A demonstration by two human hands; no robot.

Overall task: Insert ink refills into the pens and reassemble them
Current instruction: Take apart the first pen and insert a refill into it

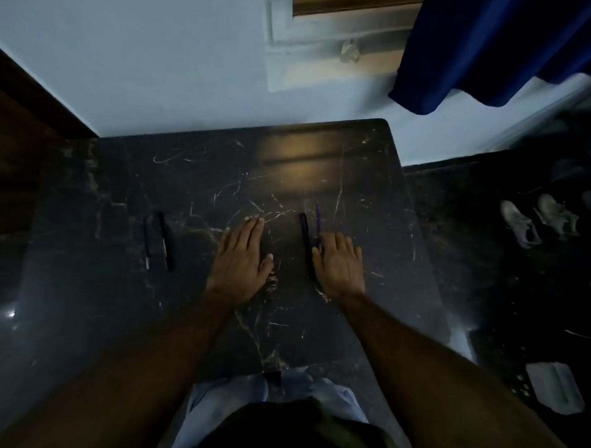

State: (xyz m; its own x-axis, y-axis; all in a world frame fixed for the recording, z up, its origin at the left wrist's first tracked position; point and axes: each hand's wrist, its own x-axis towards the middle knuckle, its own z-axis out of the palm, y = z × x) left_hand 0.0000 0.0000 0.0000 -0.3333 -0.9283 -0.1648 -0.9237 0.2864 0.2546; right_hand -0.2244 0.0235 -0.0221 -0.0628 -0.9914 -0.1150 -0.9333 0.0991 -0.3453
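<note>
Ink refill (318,218) and black pen barrel (303,236) of the right-side pair lie side by side on the dark marble table (356,192). Their long axes are parallel and run away from you, with the refill on the outer side.

Your right hand (339,266) sits at their near ends, palm down and fingers bent, with the index fingertip at the refill's near end. Whether thumb and finger pinch either part cannot be determined.

Your left hand (241,258) rests flat on the table, fingers straight, holding nothing, near the barrel's inner side.

A second refill (146,244) and second barrel (165,242) lie well apart to your left, in the same orientation and untouched.

Judgement: the right hand is the nearer one. Take up the refill along its axis, then bring the left hand across to the barrel
</note>
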